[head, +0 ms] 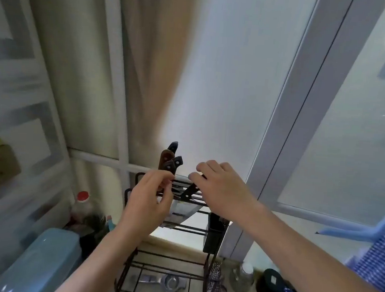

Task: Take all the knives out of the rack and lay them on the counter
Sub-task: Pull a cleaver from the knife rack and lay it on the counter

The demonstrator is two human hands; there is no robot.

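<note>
A: Status? Knives all in the wire rack — none on the counter yet, as far as the view shows.

B: Yes. Cluster of upright handles at the rack's back-left corner, one black-handled knife leaning diagonally across the top rails, blade down through them.

A: Hands?

B: Left hand at the cluster, fingers loosely curled, not clamped on anything visible. Right hand over the diagonal handle, fingertips right at it; can't tell if it's gripped or just touched.

A: Risks?

B: Likely the slanted blade catching a rail on the pull, which would tip the light rack. Left fingers sit close to the neighbouring blades — a jerk could nick them. Rack's right edge carries a black holder; a snag could knock that too.
</note>
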